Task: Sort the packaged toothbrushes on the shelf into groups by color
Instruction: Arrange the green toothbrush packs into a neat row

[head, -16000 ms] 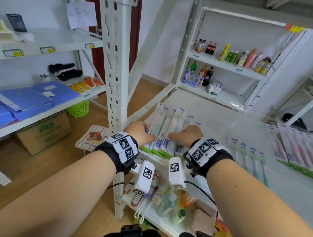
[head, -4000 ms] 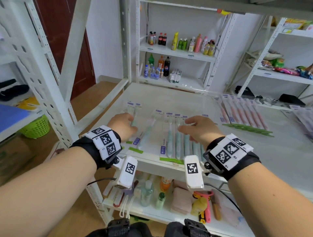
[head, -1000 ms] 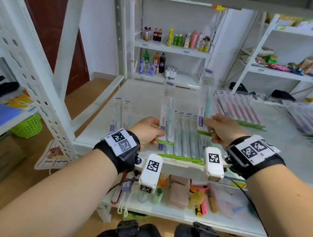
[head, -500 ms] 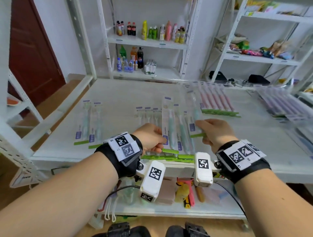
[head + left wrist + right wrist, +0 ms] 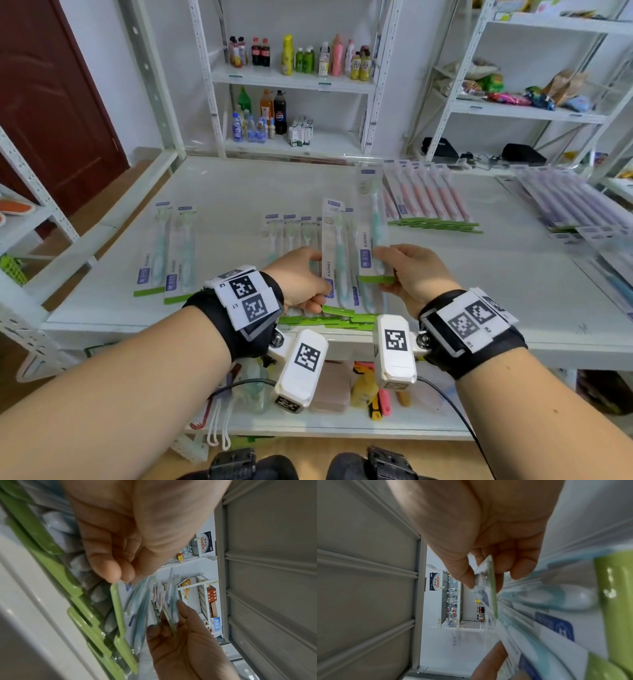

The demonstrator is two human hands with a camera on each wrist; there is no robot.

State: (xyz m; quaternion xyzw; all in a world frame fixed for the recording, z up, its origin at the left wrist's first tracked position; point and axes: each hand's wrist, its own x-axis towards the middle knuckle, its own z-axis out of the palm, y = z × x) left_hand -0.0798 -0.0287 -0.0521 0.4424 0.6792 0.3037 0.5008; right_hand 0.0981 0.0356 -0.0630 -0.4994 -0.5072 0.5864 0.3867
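On the shelf (image 5: 239,185), two teal toothbrush packs (image 5: 169,250) lie apart at the left. In the middle, the left hand (image 5: 301,277) pinches one teal pack (image 5: 337,253) and the right hand (image 5: 416,270) pinches another (image 5: 373,226), both lifted above the teal row (image 5: 291,233). The pink row (image 5: 428,198) and purple row (image 5: 579,205) at the right look grouped, so I judge that gathering the teal ones remains.
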